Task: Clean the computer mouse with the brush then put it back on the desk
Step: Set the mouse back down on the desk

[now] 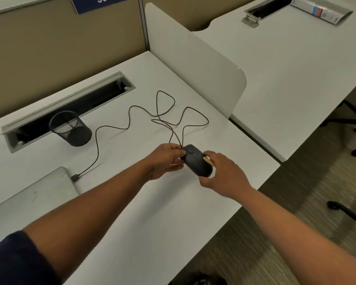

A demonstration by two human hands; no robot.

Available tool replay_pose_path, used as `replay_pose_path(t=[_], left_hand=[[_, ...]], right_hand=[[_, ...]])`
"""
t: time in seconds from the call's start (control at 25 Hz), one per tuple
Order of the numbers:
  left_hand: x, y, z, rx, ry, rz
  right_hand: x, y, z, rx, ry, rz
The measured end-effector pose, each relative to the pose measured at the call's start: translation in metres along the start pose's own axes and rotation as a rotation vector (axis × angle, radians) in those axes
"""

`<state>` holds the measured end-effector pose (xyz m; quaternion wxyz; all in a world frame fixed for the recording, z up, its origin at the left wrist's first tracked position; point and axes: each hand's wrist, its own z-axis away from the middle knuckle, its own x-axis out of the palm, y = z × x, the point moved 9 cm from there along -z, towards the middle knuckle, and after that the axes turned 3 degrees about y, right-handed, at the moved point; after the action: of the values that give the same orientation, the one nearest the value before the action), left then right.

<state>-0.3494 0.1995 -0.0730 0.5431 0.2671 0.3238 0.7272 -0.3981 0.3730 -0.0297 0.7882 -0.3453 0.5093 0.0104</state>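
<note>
Over the white desk (132,202) I have the black wired mouse (196,161) lifted, my left hand (164,161) pinching its cable end. My right hand (224,173) curls round the wooden brush (209,161), laid against the shell. Brushing is underway, I judge; next I sweep, then set it down.

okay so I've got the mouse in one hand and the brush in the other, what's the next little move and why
Probably draw the brush across the top of the mouse. The left hand holds the mouse above the desk, and the right hand holds the brush's wooden handle beside it. The bristles are hidden, so contact is unclear.
</note>
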Motion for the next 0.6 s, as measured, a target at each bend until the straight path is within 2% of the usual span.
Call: replay_pose_path(t=[0.16,0.4,0.6], left_hand=[[0.007,-0.012,-0.013,0.015,0.048,-0.209],[0.001,0.005,-0.025,0.149,0.213,-0.37],[-0.008,0.01,-0.033,0.199,0.28,-0.434]], right_hand=[[0.014,0.017,0.002,0.045,-0.017,0.035],[0.023,0.025,-0.008,0.069,0.013,0.078],[0.03,0.021,-0.018,0.044,0.028,0.122]])
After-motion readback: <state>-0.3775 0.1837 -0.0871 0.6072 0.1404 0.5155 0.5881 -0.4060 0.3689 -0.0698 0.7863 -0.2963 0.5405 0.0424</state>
